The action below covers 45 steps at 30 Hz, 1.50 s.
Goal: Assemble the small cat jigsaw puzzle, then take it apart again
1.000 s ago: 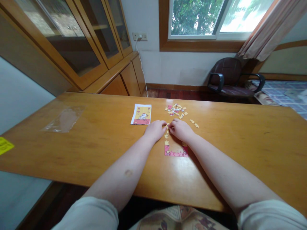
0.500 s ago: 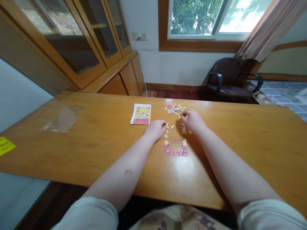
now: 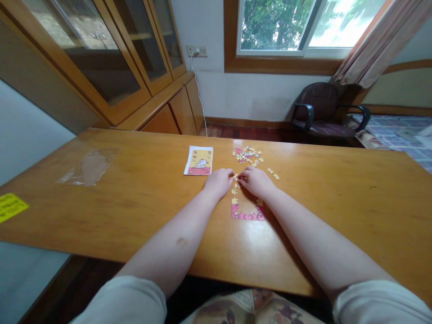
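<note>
My left hand (image 3: 219, 182) rests on the table with its fingertips closed on a small yellow puzzle piece (image 3: 236, 177). Right beside it, my right hand (image 3: 255, 181) is pinched, its fingertips meeting that same spot; a puzzle piece seems to be between them, mostly hidden. Below the hands lies a partly joined puzzle frame (image 3: 248, 217), pink along the bottom with yellow pieces up its left side. My right hand and wrist cover part of its right side. Beyond the hands sits a pile of loose puzzle pieces (image 3: 248, 154).
A picture card (image 3: 199, 161) with a white animal on it lies left of the pile. Joined yellow pieces (image 3: 273, 173) are to the right. A clear plastic bag (image 3: 91, 167) lies on the wooden table (image 3: 151, 198). An armchair (image 3: 319, 110) stands behind the table.
My right hand was out to the right near the pile half a second ago and has come back left beside my left hand. The left hand has stayed in place.
</note>
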### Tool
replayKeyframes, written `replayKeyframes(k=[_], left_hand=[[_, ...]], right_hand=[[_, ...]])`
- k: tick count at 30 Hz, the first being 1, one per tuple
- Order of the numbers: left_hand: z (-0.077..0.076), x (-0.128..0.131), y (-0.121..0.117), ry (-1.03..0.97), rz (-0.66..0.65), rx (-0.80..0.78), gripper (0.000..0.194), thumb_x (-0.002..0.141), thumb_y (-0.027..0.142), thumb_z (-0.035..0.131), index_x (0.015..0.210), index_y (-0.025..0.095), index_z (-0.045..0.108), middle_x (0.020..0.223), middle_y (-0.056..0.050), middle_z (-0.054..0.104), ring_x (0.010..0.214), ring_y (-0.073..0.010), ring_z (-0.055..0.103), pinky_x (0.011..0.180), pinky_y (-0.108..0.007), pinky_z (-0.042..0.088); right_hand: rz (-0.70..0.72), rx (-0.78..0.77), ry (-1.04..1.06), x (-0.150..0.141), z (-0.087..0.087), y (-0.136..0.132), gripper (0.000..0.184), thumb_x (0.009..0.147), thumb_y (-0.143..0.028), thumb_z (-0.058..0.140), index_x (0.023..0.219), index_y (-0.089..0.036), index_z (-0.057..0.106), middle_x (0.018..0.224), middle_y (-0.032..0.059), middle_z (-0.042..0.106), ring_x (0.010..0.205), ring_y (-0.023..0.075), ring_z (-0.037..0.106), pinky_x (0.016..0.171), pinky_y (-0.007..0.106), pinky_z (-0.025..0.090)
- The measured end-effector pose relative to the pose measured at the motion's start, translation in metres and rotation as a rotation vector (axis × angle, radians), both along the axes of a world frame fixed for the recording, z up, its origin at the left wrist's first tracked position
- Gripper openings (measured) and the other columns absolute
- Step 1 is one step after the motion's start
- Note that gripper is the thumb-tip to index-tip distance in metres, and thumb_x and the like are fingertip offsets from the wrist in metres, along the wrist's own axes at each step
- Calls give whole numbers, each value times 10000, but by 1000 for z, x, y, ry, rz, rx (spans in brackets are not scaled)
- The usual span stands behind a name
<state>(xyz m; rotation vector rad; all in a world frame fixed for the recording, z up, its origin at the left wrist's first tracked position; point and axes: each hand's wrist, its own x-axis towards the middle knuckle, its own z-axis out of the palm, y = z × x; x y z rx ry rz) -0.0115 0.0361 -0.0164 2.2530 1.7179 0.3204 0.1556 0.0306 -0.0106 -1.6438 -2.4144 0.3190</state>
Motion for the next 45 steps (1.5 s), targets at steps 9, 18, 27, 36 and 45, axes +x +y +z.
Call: replayKeyframes(k=[9,18,27,36,45], left_hand=[[-2,1,1,16,15,3,233,871,287,504,1027,256,674,1025,-48,704,907,-214,648,785,-303,492],[3,1,-1,10,22,-16,243,890,359,502,1028,260,675,1024,-49,705,913,-213,644,789,-298,485],[7,1,-3,-26,0,-25,246,900,355,496,1031,241,670,1030,-59,701,920,-217,641,796,-303,486],[8,0,-2,-47,6,-37,233,892,329,512,1039,243,672,1028,-51,707,937,-216,639,814,-307,483],[2,-2,-1,-80,-17,-13,246,904,326,491,1034,223,671,1040,-60,704,933,-209,632,799,-295,477]], right_hand=[[-128,-27,140,-10,-5,-1,157,829,-272,597,873,-187,721,907,62,672,857,164,604,785,244,431],[-302,-79,269,9,14,8,87,762,-202,576,704,-187,639,767,30,668,732,152,579,661,246,402],[-408,-134,311,50,80,-3,49,723,-218,589,717,-172,605,620,14,608,559,123,511,558,242,372],[-526,-327,102,66,40,-12,120,741,-186,551,674,-146,642,622,46,645,561,138,548,530,241,352],[-416,-308,-7,73,8,-13,194,815,-191,493,760,-138,671,740,108,691,677,171,615,606,245,382]])
